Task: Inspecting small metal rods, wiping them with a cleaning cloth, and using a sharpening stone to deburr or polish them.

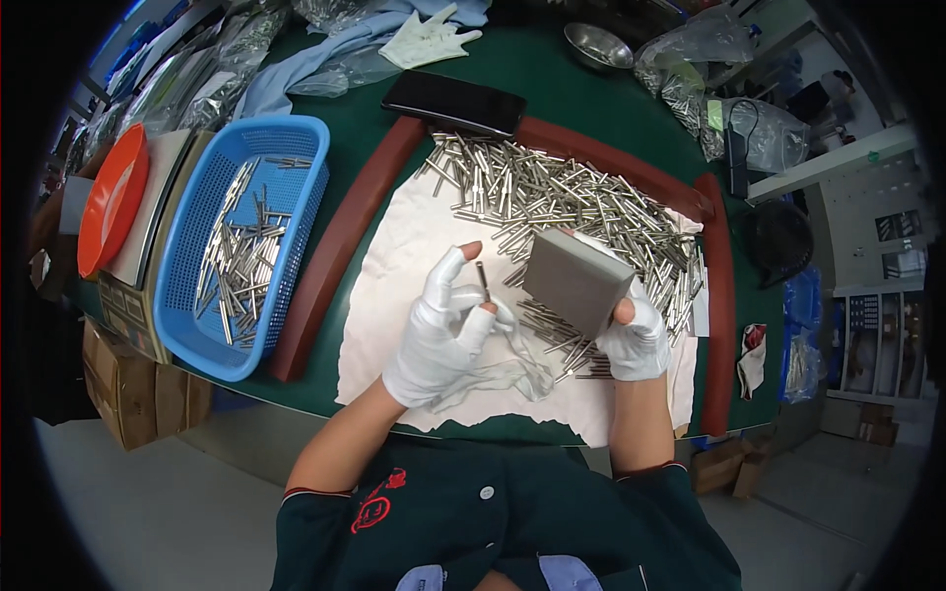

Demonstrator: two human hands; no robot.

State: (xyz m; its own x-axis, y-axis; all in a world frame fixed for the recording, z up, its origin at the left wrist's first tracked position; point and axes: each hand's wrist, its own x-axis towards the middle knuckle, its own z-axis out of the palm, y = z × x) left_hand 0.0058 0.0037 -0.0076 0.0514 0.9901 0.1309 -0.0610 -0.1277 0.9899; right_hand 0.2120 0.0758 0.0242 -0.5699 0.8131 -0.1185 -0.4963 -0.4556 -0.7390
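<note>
My left hand [434, 340], in a white glove with bare fingertips, pinches a short metal pin [482, 280] that stands nearly upright. To its right, my right hand [637, 340], gloved the same way, grips a flat grey rectangular block [574, 281] by its right edge, tilted above the cloth. Block and pin are apart. Behind the block spreads a large heap of loose metal pins [581, 197], partly hidden by it. A crumpled white cloth [507, 374] lies beneath my left hand, on a pale cloth [384, 295].
Reddish-brown bars [340, 251] frame the pale cloth on three sides. A blue basket [172, 295] with more pins stands at the left, beside an orange tray [116, 202]. A black phone [453, 103] lies at the back, near a white glove [431, 37] and a metal bowl [599, 45].
</note>
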